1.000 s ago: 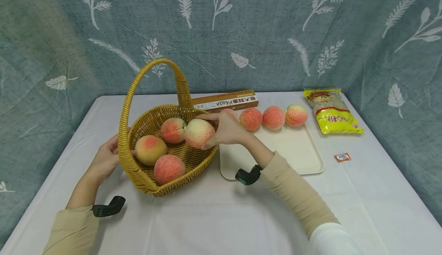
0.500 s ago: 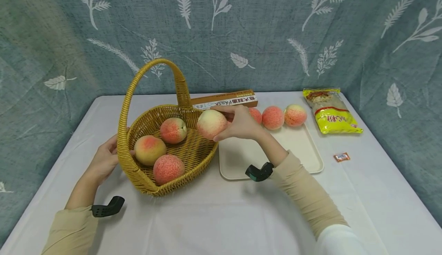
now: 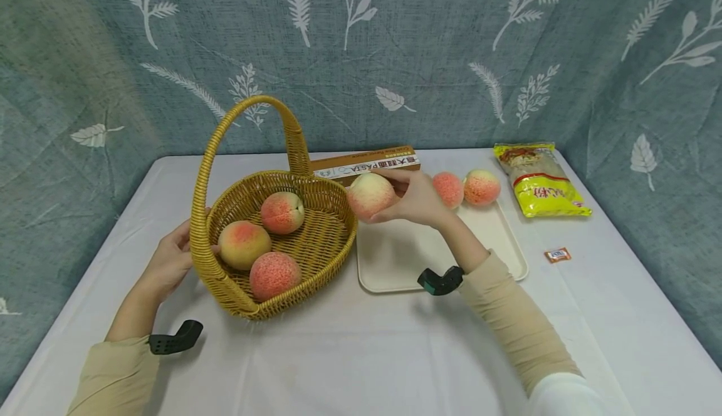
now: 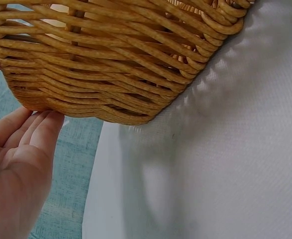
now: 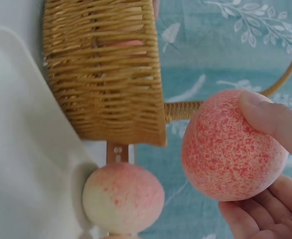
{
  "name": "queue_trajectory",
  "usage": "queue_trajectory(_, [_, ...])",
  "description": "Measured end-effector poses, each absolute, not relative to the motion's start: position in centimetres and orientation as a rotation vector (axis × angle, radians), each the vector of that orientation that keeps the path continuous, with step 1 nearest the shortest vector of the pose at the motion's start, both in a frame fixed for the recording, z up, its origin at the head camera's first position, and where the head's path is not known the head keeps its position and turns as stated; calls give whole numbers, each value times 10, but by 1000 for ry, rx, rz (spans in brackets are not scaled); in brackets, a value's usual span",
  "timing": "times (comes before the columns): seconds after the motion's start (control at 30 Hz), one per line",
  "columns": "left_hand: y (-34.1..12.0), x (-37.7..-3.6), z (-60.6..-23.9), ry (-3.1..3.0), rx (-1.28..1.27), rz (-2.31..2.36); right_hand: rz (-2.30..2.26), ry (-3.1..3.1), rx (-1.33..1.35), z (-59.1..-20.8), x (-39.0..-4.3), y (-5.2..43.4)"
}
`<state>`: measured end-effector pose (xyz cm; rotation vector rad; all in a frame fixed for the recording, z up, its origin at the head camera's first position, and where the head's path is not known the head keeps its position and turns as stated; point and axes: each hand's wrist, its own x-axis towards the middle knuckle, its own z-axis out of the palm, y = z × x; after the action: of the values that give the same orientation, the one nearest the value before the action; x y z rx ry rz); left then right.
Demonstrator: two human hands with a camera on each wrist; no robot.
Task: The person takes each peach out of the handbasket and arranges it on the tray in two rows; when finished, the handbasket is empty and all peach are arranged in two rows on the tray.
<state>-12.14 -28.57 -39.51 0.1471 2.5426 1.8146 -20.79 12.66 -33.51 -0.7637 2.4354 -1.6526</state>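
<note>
In the head view, my right hand (image 3: 422,202) pinches a pale pink peach (image 3: 369,197) between thumb and fingers, just above the right rim of a wicker basket (image 3: 307,287). The right wrist view shows this peach's red-speckled side, held clear of the basket. My left hand (image 3: 169,259) holds the basket's left side by its rim, thumb on one side and fingers on the other. Inside lie a yellow-orange peach (image 3: 244,245), a red peach (image 3: 275,276) and a pink peach with a pale end (image 3: 282,213). My left fingertips touch the woven wall in the left wrist view.
A cream tray (image 3: 389,269) stands right of the basket, with peaches (image 3: 482,187) along its far edge, partly behind my right hand. Behind are a pasta box (image 3: 361,163) and a yellow food bag (image 3: 543,184). A small orange packet (image 3: 558,255) lies at right.
My right hand has lifted the pale peach from the basket's right part and carried it right, over the rim toward the tray. My left hand and the basket stay in place.
</note>
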Motion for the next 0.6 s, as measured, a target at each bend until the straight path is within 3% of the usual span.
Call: queue_trajectory(0.6, [-286,-122,-395,2536,127,1811,-1639,2488,-647,-360,-205,149])
